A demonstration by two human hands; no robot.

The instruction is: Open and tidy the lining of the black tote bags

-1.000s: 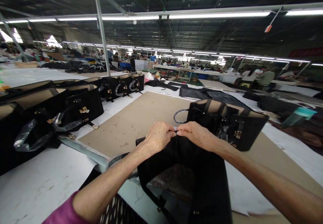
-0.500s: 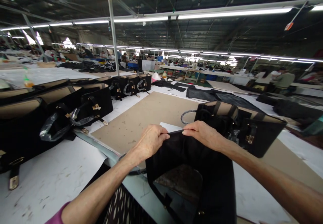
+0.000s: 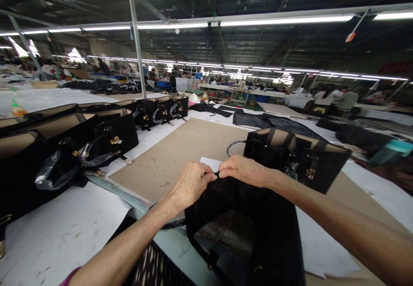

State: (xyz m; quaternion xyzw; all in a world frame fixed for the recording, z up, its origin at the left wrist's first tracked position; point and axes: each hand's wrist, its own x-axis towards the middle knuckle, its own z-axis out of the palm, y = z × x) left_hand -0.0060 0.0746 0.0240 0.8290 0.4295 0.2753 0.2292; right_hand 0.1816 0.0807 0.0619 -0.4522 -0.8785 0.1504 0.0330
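A black handbag [image 3: 274, 230] stands tilted at the near edge of the table, close to my body. My left hand [image 3: 193, 182] pinches its upper far edge between thumb and fingers. Right beside it, my right hand [image 3: 243, 170] pinches the same edge, the fingertips of both hands almost touching. Part of a dark handle sticks out at the bag's left side. Behind my hands lies a small white card or sheet [image 3: 210, 164]. Just beyond my right forearm stands another black handbag [image 3: 318, 170] with a tan lining and gold clasp.
Rows of black handbags [image 3: 119, 133] with plastic-wrapped handles stand on the left. A tan board [image 3: 155, 157] covers the middle of the table. Flat black pieces [image 3: 264, 120] lie farther back, and a teal-lidded container [image 3: 392, 152] is at right. People work in the distance.
My right hand has slid left along the bag's edge toward my left hand, closing the gap between them. The view has turned slightly to the right.
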